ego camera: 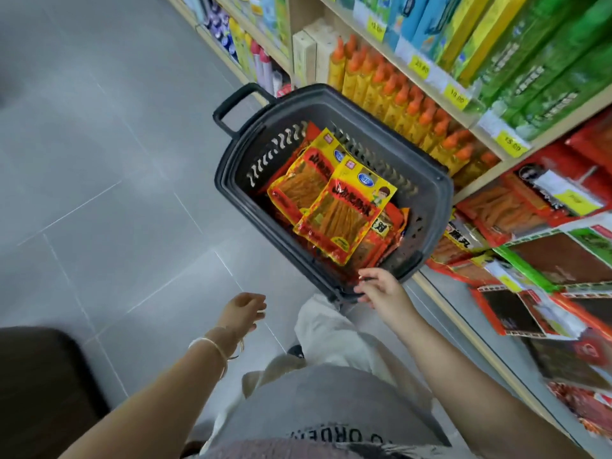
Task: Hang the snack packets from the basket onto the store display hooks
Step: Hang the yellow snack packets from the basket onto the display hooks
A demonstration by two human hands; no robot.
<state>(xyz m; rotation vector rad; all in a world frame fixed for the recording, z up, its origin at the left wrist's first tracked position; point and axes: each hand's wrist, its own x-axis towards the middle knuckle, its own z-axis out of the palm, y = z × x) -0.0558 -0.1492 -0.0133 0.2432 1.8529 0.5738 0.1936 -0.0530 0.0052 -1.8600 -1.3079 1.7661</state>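
A dark grey shopping basket (427,193) stands on the floor beside the shelving. Several yellow and red snack packets (344,207) lie stacked inside it, the top one tilted. My right hand (381,288) hovers over the basket's near rim, fingers loosely spread, touching or nearly touching the edge of a red packet; it holds nothing that I can see. My left hand (243,311) hangs over the floor left of the basket, fingers loosely curled and empty. Red packets (516,210) hang on the display at the right.
Wooden shelves with yellow bottles (407,107) with orange caps and green boxes (546,61) run along the right. Grey tiled floor (99,160) spreads to the left. A dark object (43,385) sits at the lower left. The basket's handle (238,104) sticks out at its far end.
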